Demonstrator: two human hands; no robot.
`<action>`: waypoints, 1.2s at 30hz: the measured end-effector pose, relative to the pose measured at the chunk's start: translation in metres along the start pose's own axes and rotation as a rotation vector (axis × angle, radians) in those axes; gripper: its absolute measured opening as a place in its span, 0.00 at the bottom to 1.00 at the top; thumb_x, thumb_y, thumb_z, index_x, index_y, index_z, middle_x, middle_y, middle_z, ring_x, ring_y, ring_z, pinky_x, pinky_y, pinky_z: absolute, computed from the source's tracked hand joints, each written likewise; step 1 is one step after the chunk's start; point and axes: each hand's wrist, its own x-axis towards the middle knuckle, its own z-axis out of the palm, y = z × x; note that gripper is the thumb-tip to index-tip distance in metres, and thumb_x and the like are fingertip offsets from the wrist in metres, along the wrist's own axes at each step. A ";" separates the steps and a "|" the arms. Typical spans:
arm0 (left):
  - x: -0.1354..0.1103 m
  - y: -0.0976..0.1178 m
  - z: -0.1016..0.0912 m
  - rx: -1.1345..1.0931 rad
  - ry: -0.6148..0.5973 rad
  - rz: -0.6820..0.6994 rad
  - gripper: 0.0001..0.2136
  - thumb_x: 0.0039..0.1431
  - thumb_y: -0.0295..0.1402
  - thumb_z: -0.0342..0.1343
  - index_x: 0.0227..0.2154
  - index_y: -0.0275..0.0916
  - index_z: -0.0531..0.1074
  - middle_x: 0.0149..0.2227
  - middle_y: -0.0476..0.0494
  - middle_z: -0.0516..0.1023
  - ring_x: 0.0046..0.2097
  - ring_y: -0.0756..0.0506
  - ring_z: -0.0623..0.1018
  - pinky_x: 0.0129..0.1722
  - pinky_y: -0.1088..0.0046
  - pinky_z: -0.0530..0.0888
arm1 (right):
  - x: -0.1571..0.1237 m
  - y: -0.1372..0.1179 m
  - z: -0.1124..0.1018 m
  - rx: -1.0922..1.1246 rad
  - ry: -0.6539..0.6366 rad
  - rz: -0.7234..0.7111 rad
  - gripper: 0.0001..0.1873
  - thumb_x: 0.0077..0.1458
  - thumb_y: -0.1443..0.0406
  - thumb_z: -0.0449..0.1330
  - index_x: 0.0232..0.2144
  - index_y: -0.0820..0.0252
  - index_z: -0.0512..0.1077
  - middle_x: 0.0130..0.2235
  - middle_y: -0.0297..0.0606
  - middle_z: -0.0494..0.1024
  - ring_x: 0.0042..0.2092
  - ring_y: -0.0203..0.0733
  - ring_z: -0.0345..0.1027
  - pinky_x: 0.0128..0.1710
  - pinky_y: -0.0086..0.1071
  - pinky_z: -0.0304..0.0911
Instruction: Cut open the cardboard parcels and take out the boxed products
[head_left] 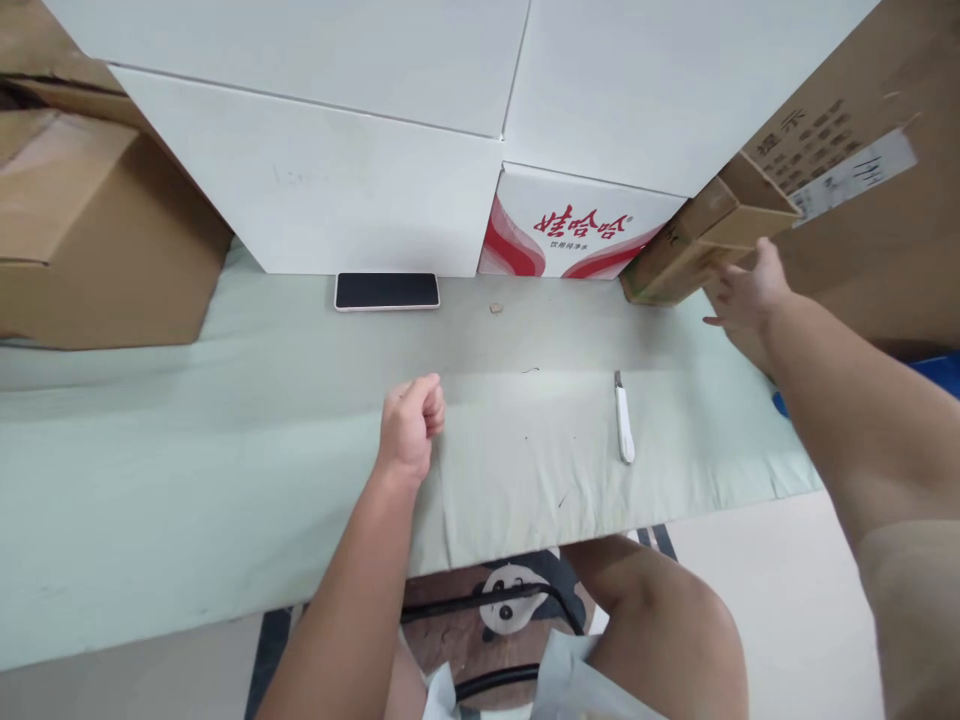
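Left hand (pixel 411 425): clenched in a fist, thumb side up, forearm coming in over the near edge of the surface (pixel 247 430). Nothing shows in the fist; whether it rests on the cloth or hangs just above, cannot tell.

Right hand (pixel 752 290): stretched to the far right corner, fingers loosely spread, not closed around anything visible. It overlaps the lower front of a small cardboard box (pixel 671 262); contact cannot be told.

Small cardboard box: narrow, mouth up and uncovered, standing at the far right corner, between a red-and-white carton (pixel 571 225) and a big brown carton (pixel 885 240) with printed text and a white label.

Knife (pixel 625 425): white handle, lying right of centre, blade toward the far edge, handle toward the near edge. Well apart from both hands.

Phone (pixel 387 291): dark screen up, long side along the far edge, left of centre, close to the base of the white boxes (pixel 322 180).

Scrap (pixel 496 309): small, tan, near the far edge, about centre.

Brown box (pixel 127 250): at the far left corner.
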 end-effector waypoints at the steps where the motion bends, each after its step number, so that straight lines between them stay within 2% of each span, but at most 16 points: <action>1: 0.000 0.001 0.000 -0.004 0.001 0.001 0.20 0.42 0.38 0.58 0.13 0.43 0.48 0.16 0.59 0.45 0.19 0.57 0.47 0.20 0.76 0.43 | -0.002 -0.001 0.001 0.034 -0.055 0.037 0.50 0.63 0.45 0.24 0.70 0.71 0.58 0.69 0.66 0.58 0.57 0.48 0.68 0.40 0.39 0.69; 3: -0.001 0.002 -0.002 -0.024 0.008 0.006 0.20 0.41 0.38 0.58 0.13 0.43 0.48 0.16 0.60 0.45 0.18 0.58 0.48 0.19 0.76 0.43 | -0.012 -0.005 0.006 0.114 -0.142 0.085 0.47 0.64 0.44 0.29 0.69 0.67 0.60 0.69 0.61 0.59 0.60 0.46 0.66 0.43 0.36 0.68; 6: -0.003 0.002 -0.008 -0.078 0.015 0.017 0.20 0.41 0.39 0.58 0.13 0.43 0.48 0.15 0.60 0.45 0.17 0.58 0.47 0.18 0.78 0.43 | -0.040 -0.019 0.021 0.168 -0.246 0.065 0.39 0.66 0.47 0.35 0.63 0.64 0.67 0.67 0.59 0.64 0.57 0.44 0.68 0.43 0.32 0.68; 9: -0.008 0.004 -0.016 -0.148 0.015 0.020 0.20 0.41 0.39 0.57 0.13 0.43 0.48 0.15 0.61 0.45 0.17 0.59 0.47 0.17 0.79 0.42 | -0.075 -0.046 0.048 0.172 -0.350 -0.045 0.30 0.66 0.51 0.41 0.53 0.62 0.72 0.65 0.56 0.68 0.57 0.44 0.69 0.45 0.31 0.68; 11: -0.012 0.007 -0.024 -0.171 0.021 0.034 0.20 0.42 0.40 0.56 0.12 0.43 0.48 0.14 0.61 0.45 0.16 0.59 0.47 0.17 0.79 0.43 | -0.099 -0.070 0.075 0.151 -0.401 -0.167 0.23 0.65 0.54 0.47 0.47 0.61 0.74 0.64 0.53 0.70 0.60 0.46 0.67 0.50 0.34 0.68; 14: -0.018 0.013 -0.038 -0.197 0.046 0.064 0.19 0.44 0.39 0.54 0.12 0.43 0.48 0.14 0.60 0.44 0.16 0.59 0.46 0.17 0.80 0.43 | -0.139 -0.119 0.131 0.101 -0.454 -0.388 0.16 0.60 0.58 0.55 0.43 0.59 0.77 0.62 0.47 0.72 0.63 0.50 0.64 0.62 0.41 0.63; 16: -0.022 0.018 -0.047 -0.217 0.073 0.076 0.19 0.45 0.39 0.53 0.13 0.43 0.47 0.14 0.60 0.44 0.16 0.59 0.46 0.17 0.80 0.43 | -0.172 -0.160 0.174 0.062 -0.495 -0.574 0.16 0.58 0.58 0.58 0.44 0.57 0.79 0.61 0.44 0.73 0.64 0.51 0.64 0.67 0.45 0.59; 19: -0.027 0.024 -0.060 -0.236 0.112 0.083 0.18 0.47 0.37 0.52 0.14 0.44 0.46 0.15 0.60 0.43 0.16 0.58 0.46 0.17 0.78 0.43 | -0.235 -0.229 0.236 -0.005 -0.507 -1.003 0.23 0.59 0.58 0.56 0.53 0.58 0.77 0.60 0.45 0.74 0.64 0.53 0.65 0.66 0.49 0.60; 21: -0.030 0.027 -0.070 -0.237 0.131 0.092 0.19 0.48 0.36 0.52 0.13 0.44 0.46 0.14 0.59 0.43 0.16 0.57 0.48 0.17 0.78 0.44 | -0.281 -0.272 0.270 0.017 -0.488 -1.274 0.26 0.61 0.58 0.52 0.58 0.59 0.74 0.60 0.47 0.73 0.63 0.52 0.65 0.65 0.50 0.63; 24: -0.035 0.034 -0.085 -0.242 0.150 0.118 0.21 0.51 0.35 0.52 0.12 0.43 0.46 0.14 0.58 0.44 0.17 0.57 0.50 0.19 0.77 0.47 | -0.337 -0.319 0.308 -0.007 -0.436 -1.516 0.27 0.62 0.57 0.53 0.61 0.54 0.72 0.65 0.46 0.67 0.66 0.55 0.61 0.66 0.53 0.60; 26: -0.039 0.039 -0.094 -0.263 0.153 0.117 0.21 0.53 0.33 0.51 0.12 0.42 0.45 0.14 0.57 0.43 0.17 0.57 0.50 0.19 0.77 0.47 | -0.358 -0.334 0.325 -0.083 -0.398 -1.551 0.27 0.62 0.56 0.54 0.62 0.52 0.71 0.68 0.45 0.62 0.69 0.60 0.55 0.66 0.60 0.57; 29: -0.044 0.048 -0.104 -0.332 0.163 0.098 0.21 0.54 0.30 0.49 0.12 0.42 0.45 0.14 0.58 0.42 0.16 0.57 0.48 0.19 0.76 0.46 | -0.368 -0.339 0.339 -0.147 -0.337 -1.535 0.27 0.62 0.55 0.55 0.61 0.51 0.71 0.68 0.46 0.60 0.70 0.65 0.50 0.64 0.66 0.56; 36: -0.051 0.058 -0.111 -0.481 0.185 0.087 0.20 0.55 0.25 0.48 0.15 0.43 0.44 0.16 0.58 0.41 0.17 0.57 0.46 0.18 0.77 0.43 | -0.358 -0.325 0.333 -0.287 -0.248 -1.532 0.26 0.63 0.58 0.54 0.62 0.52 0.68 0.66 0.47 0.64 0.67 0.63 0.54 0.63 0.67 0.55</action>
